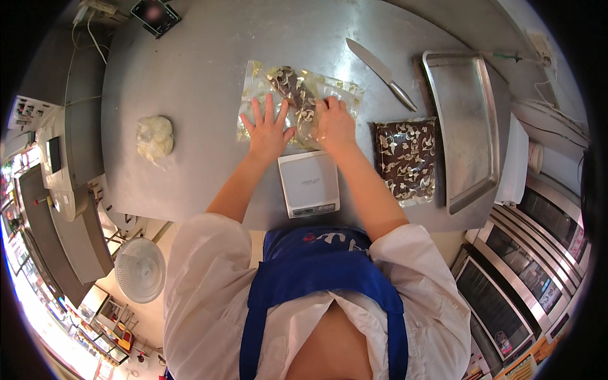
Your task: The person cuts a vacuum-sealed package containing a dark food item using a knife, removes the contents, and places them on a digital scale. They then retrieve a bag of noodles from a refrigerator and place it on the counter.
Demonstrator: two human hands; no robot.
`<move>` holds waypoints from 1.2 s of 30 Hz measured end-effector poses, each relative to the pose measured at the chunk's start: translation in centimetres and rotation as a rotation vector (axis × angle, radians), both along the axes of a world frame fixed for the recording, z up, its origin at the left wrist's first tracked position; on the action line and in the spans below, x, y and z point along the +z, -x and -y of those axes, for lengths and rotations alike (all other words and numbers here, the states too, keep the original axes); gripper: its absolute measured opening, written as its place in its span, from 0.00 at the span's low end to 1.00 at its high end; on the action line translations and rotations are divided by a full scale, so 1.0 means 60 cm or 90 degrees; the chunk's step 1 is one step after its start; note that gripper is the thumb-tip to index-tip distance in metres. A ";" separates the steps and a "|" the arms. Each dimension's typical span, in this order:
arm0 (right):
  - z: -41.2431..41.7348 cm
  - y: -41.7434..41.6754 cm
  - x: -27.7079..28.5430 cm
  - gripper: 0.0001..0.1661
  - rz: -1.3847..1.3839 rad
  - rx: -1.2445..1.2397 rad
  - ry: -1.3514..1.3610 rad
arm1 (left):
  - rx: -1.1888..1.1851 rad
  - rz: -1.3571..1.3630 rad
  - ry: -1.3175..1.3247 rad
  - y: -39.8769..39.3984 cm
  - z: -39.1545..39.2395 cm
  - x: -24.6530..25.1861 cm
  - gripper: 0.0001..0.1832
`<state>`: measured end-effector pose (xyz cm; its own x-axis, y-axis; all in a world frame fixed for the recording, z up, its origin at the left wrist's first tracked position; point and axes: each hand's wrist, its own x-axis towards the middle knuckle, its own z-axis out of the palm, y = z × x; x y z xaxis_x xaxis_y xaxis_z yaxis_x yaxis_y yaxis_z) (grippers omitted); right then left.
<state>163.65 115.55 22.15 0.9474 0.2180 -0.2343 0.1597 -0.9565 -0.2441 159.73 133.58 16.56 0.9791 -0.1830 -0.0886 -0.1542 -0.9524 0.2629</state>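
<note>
In front of me a clear plastic packet with a gold leaf print lies on the steel table, with dark brown paste inside along a slanting band. My left hand is spread on the left part of the packet, palm down, fingers apart. On the right side my right hand has its fingers curled onto the film, gripping it beside the paste. Just nearer to me than both hands sits a white kitchen scale with a bare platform. The right fingertips are partly hidden.
A full, flat packet of dark paste lies right of the scale. Beyond it are a kitchen knife and a steel tray. At left sits a plastic bag of pale dough-like stuff. A phone on a stand is at the far left corner.
</note>
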 end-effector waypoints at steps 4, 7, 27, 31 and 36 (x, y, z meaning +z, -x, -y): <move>0.039 -0.015 0.002 0.38 0.036 0.026 -0.050 | -0.046 -0.003 -0.019 -0.023 0.006 0.001 0.39; 0.045 0.005 -0.007 0.39 0.047 -0.044 -0.048 | -0.093 -0.019 -0.021 -0.042 0.012 0.005 0.37; 0.287 -0.021 0.022 0.19 0.227 -0.033 -0.096 | -0.458 -0.003 0.098 0.191 0.228 0.063 0.09; 0.347 -0.110 -0.031 0.25 0.111 -0.043 0.059 | -0.453 0.020 0.030 0.184 0.145 0.044 0.07; 0.313 -0.124 -0.022 0.23 0.217 0.021 -0.014 | -0.193 -0.104 -0.061 0.156 0.096 0.119 0.12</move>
